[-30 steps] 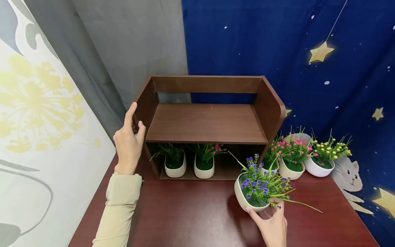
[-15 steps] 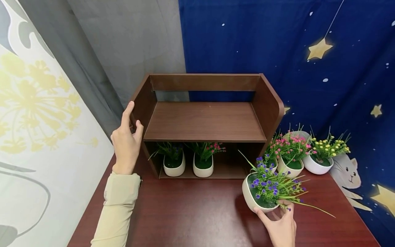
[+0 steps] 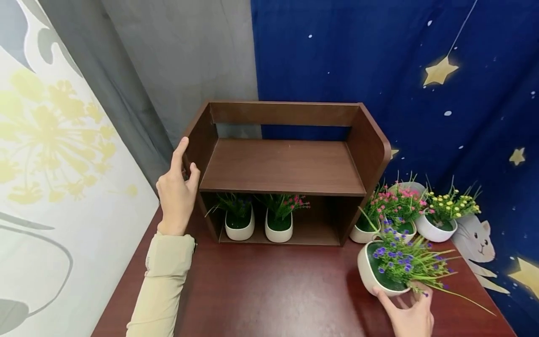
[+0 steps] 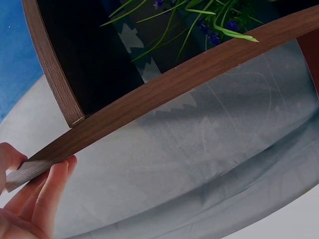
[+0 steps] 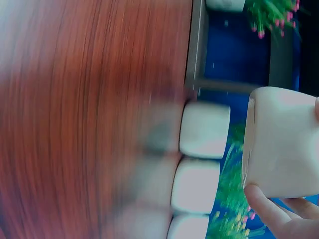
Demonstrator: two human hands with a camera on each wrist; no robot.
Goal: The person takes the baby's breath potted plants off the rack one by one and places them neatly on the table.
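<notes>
My right hand [image 3: 409, 314] holds a white pot of artificial purple flowers [image 3: 393, 257], thumb and fingers on the pot's near side. The pot is tilted and raised over the table, right of the brown two-tier shelf [image 3: 282, 166]. In the right wrist view, its pale wall [image 5: 286, 144] fills the right side, clear of the tabletop. At the shelf's left side panel, my left hand [image 3: 177, 201] pinches the board. The left wrist view shows thumb and fingers [image 4: 52, 191] on opposite faces of the panel's edge [image 4: 114, 117].
Two potted plants, one dark-flowered [image 3: 239, 227] and one red-flowered [image 3: 279, 229], stand in the lower compartment. Right of the shelf sit a pink-flowered pot [image 3: 400, 206], a yellow-flowered pot [image 3: 438, 229] and another white pot [image 3: 363, 235]. Behind hang grey and blue curtains [image 3: 307, 61].
My right hand has carried the purple-flowered pot to the right, away from the shelf's front. The left hand keeps its hold on the side panel.
</notes>
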